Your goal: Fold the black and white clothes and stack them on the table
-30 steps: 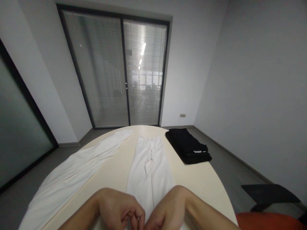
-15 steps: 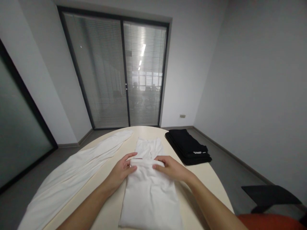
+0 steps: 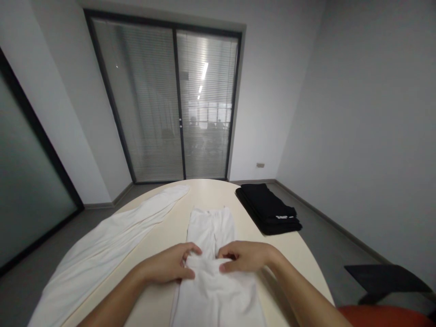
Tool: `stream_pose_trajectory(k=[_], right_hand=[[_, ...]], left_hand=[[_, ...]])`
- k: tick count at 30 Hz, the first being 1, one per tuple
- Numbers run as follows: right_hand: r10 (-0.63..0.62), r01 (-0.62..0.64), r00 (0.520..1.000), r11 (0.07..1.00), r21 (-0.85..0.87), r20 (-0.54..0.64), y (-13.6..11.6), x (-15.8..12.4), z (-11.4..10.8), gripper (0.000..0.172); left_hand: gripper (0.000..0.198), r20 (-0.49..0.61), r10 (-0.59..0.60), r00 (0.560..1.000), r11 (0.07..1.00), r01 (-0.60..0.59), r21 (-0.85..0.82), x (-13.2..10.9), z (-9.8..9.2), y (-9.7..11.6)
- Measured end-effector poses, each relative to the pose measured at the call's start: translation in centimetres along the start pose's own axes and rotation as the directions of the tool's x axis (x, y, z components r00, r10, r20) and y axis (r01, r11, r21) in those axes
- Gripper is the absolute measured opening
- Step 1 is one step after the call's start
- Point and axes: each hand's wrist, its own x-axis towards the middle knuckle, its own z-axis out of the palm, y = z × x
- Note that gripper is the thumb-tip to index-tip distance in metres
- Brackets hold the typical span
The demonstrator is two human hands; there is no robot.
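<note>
A white garment [image 3: 218, 299] lies lengthwise on the pale round table [image 3: 207, 190], its near part folded over and its far part flat beyond my hands. My left hand [image 3: 173, 263] pinches the left end of the fold's edge between thumb and fingers. On the right end of that edge, my right hand [image 3: 243, 256] has its thumb on top and its fingers curled beneath, gripping the cloth.
Another long white garment [image 3: 112, 240] stretches along the table's left side. Folded black clothes [image 3: 267, 209] are stacked at the right edge. A chair with a black armrest [image 3: 388, 278] and red seat stands at lower right.
Both hands have moved toward me with the fold's edge between their fingers. More of the garment's far part shows, and its far end lies slightly nearer.
</note>
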Motion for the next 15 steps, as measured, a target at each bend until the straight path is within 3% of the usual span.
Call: stream_pose_trajectory(k=[2,4,7,8,10,13,15], right_hand=[[-0.010,-0.005,0.990,0.995,0.101,0.142,-0.4,-0.3,0.3,0.027],[-0.030,-0.010,0.977,0.982,0.188,0.210,-0.6,-0.6,0.3,0.033],[-0.070,0.037,0.990,0.967,0.253,0.124,-0.9,-1.0,-0.3,0.041],[-0.085,0.072,0.996,0.965,0.252,0.041,-1.0,-1.1,-0.6,0.042],[-0.113,0.150,0.973,0.972,0.180,-0.199,-1.1,-0.9,-1.1,0.042],[-0.129,0.115,0.826,0.992,-0.060,-0.549,-0.5,0.2,-1.6,0.037],[-0.124,-0.006,0.757,0.981,-0.196,-0.642,0.5,1.2,-1.6,0.033]], left_hand=[[0.053,0.129,-0.035,0.991,0.999,0.033,0.018,-0.8,-0.6,0.4],[0.047,0.233,-0.029,0.972,0.999,0.033,-0.012,-1.4,-1.2,0.6],[0.045,0.268,0.060,0.962,0.991,-0.024,-0.134,-1.7,-2.1,1.0],[0.046,0.202,0.118,0.972,0.978,-0.078,-0.194,-1.6,-2.3,1.2],[0.049,-0.048,0.210,0.977,0.929,-0.215,-0.301,-1.0,-2.2,1.6],[0.055,-0.384,0.176,0.907,0.862,-0.330,-0.385,1.1,-1.2,1.3],[0.061,-0.461,0.129,0.878,0.854,-0.335,-0.399,2.6,-0.3,0.3]])
